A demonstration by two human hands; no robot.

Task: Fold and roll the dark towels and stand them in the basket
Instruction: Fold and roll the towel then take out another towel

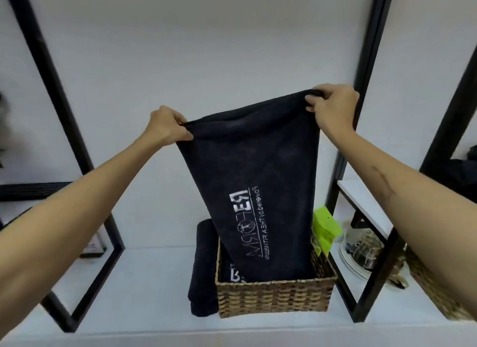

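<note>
A dark towel (255, 160) with white lettering hangs in the air above a woven basket (276, 295). My left hand (167, 124) pinches its upper left corner and my right hand (333, 106) pinches its upper right corner, held higher. The towel's lower end dips into the basket. Inside the basket at the left lies another dark towel (232, 271) with white print, partly hidden. A folded dark towel (204, 269) lies on the white shelf (142, 282) against the basket's left side.
Black metal frame bars (366, 277) stand to the right of the basket and another frame (85, 277) to the left. A green box (326, 230) sits behind the basket's right corner. A glass vessel on a plate (364, 253) stands further right.
</note>
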